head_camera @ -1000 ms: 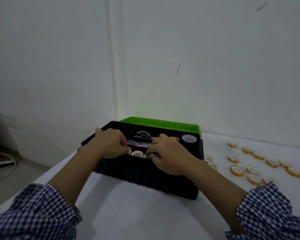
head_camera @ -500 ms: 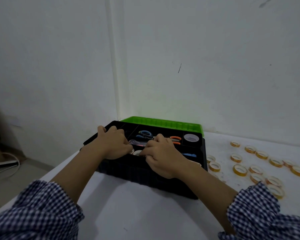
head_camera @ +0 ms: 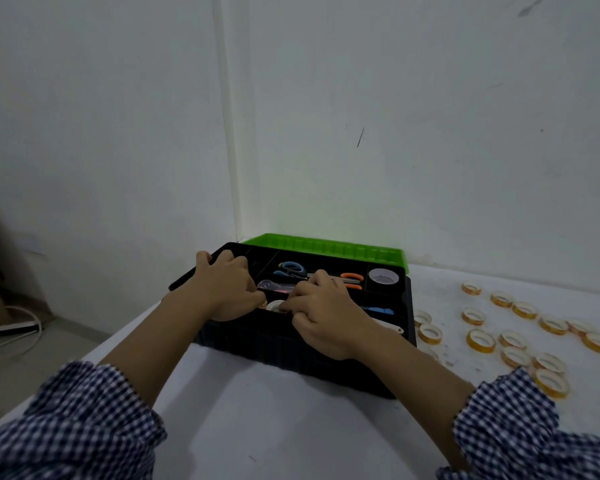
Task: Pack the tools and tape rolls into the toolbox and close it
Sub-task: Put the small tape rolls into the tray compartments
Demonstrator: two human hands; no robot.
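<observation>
While the toolbox [head_camera: 291, 351] lies on the white desk [head_camera: 274, 427] with its long axis left to right, its green lid [head_camera: 326, 245] is open, folded back toward the wall. The left hand [head_camera: 222, 289] hooks its thumb over the box's left rim. Its fingers curl down inside, and what they hold is hidden. Between the hands, a pale tape roll [head_camera: 275, 305] in a near compartment is gripped by the right hand's [head_camera: 329, 320] curled fingers. Behind them, blue-handled scissors [head_camera: 291, 268] lie lengthwise, and orange handles [head_camera: 352, 280] point right. A second ago the right hand covered those orange handles and the blue tool [head_camera: 378, 310]; both now show. A white roll [head_camera: 383, 276] fills the far right compartment. Loose amber rolls [head_camera: 480, 340] are scattered on the desk to the right, some blurred.
</observation>
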